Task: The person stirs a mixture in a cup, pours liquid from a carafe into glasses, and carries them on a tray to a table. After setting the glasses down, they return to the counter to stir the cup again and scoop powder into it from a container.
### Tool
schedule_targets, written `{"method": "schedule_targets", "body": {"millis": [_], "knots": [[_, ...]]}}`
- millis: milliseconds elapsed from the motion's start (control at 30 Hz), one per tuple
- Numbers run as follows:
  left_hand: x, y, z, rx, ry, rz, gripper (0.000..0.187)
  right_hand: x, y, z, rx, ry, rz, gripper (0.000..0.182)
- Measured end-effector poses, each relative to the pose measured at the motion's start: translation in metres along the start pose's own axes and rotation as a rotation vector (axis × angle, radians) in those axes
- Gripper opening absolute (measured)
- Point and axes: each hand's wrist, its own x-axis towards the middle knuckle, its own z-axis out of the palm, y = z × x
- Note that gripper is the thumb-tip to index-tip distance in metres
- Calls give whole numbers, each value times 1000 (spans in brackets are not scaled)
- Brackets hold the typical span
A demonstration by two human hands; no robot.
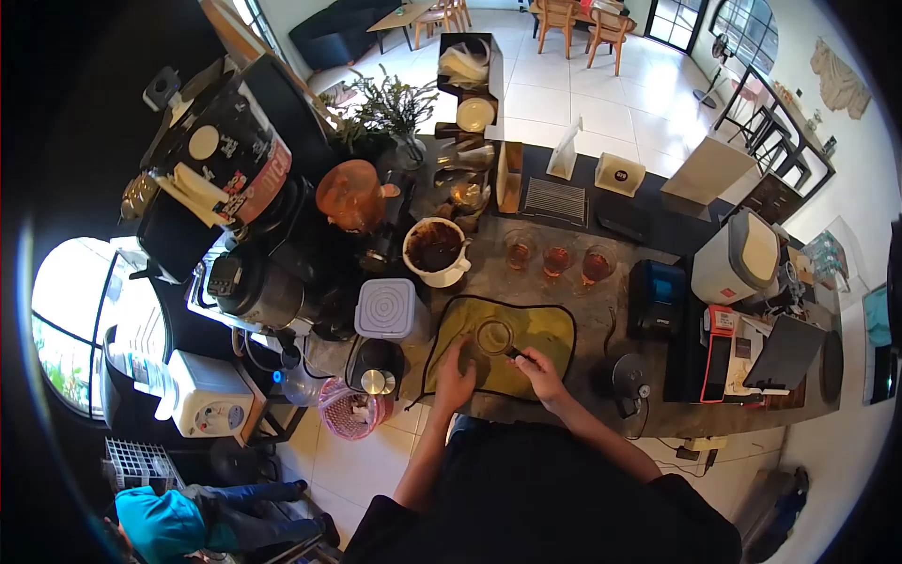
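Note:
My right hand (pixel 540 373) is closed around the black handle of a small round glass coffee server (pixel 494 336), seen from above over the cloth. The yellow-green cloth (pixel 543 324) has a dark border and lies on the counter. Beside its left part is my left hand (pixel 455 378), fingers extended and holding nothing, apart from the server. Beyond the cloth stands a white dripper (pixel 451 278) with wet, dark coffee grounds (pixel 434 244) inside. To its right are three glasses of reddish-brown drink: the left glass (pixel 519 254), the middle glass (pixel 555 263) and the right glass (pixel 597 266).
A lidded square container (pixel 385 310) stands left of the cloth, a black kettle (pixel 629 376) on the right. Further left are a grinder with an orange hopper (pixel 349 197) and a pink basket (pixel 349 414) on the floor. A person in a teal shirt (pixel 160 526) is at lower left.

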Motion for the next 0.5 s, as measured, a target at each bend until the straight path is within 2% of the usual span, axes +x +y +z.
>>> {"method": "schedule_targets", "body": {"millis": [67,133,233,300,367,400,467,500], "knots": [[-1,0,-1,16,-36,18,58,-1,0,-1,-67,23,35,17],[4,-2,-2,85,-73,65,67,-1,-10,5,-666,316,-490,27],[9,-9,-4,134,-118,104,75,20,-61,29,-675,297,-563,35],[15,-16,-3,87,-135,131,75,47,-96,58,-421,159,-440,40],[18,-21,-3,47,-153,156,76,86,-104,72,-249,54,-367,40],[19,-24,-3,18,-169,143,77,98,-111,79,-242,67,-371,40],[22,-30,-6,-10,-194,137,79,117,-124,92,-227,24,-162,34],[22,-33,-7,4,-206,146,77,123,-124,96,-225,33,-166,34]]}}
